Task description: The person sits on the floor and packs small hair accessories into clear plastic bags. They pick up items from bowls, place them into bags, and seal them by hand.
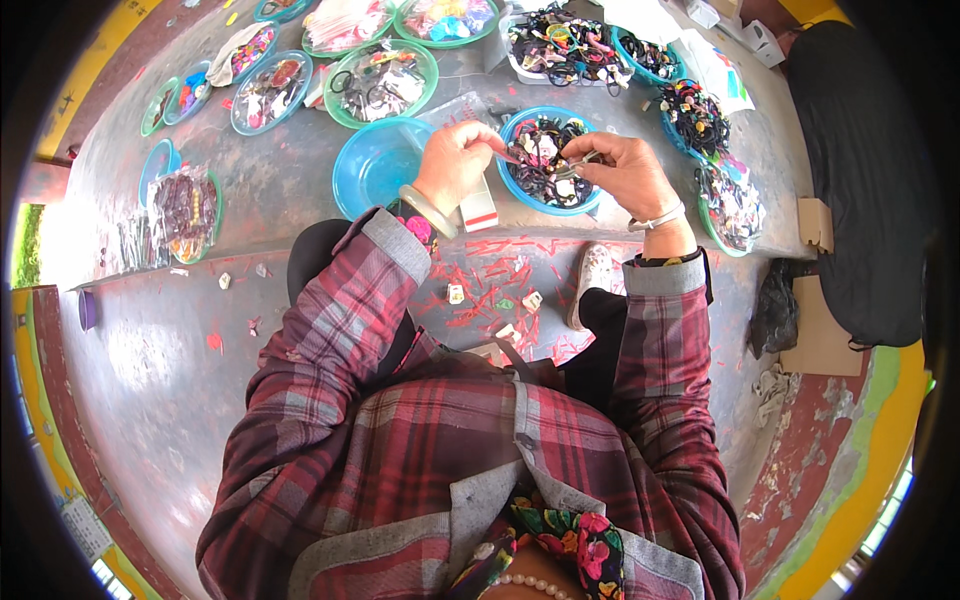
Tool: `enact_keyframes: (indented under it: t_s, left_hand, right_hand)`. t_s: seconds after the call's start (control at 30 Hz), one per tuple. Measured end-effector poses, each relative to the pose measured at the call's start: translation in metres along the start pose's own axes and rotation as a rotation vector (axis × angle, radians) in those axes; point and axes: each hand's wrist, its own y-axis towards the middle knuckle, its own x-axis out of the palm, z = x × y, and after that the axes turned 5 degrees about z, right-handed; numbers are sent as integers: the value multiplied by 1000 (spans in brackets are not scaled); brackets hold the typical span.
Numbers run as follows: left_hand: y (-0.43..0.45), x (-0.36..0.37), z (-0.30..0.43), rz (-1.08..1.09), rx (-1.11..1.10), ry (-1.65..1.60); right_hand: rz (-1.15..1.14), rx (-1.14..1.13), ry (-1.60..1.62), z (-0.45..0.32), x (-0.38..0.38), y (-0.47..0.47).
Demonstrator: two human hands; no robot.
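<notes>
Before me a blue plastic basin [512,192] holds a heap of mostly black elastic hair ties [551,146] with small charms. Over its left rim, my left hand [459,161] pinches a thin reddish strip between thumb and forefinger. My right hand [626,171] is over the basin's right side, its thumb and fingers closed on a small, pale looped item [589,159] whose kind I cannot tell. An open blue basin [379,169] stands left of my left hand. Between the two basins lies a white card box with a red stripe [480,214], partly behind my left wrist.
A green basin [382,82] of hair ties stands farther back, beside other filled basins. A white tub [532,76] heaped with hair ties is behind, with more basins at the right. Red strips [487,277] litter the floor by my shoe [594,281]. Cardboard [821,330] stands right.
</notes>
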Motion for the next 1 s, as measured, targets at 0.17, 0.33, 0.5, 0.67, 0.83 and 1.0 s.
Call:
enact_keyframes:
  t_s: [0.17,0.33,0.5,0.67,0.83,1.0]
  left_hand:
    - [1,3,-5,-52,-51,-191]
    - [0,13,-6,-106,-87,-150]
    - [-1,16,-12,-165,-30,-52]
    - [-3,22,-13,-162,21,-151]
    - [-4,17,-6,-251,-55,-165]
    - [-2,19,-13,-310,-138,-185]
  right_hand:
    - [43,-15,498,-15,13,-2]
    - [152,-31,459,-15,36,0]
    - [213,-29,272,-5,48,5]
    - [232,-71,117,8,54,9]
    - [172,-92,-35,1,56,8]
    - [156,-108,-11,6,53,9]
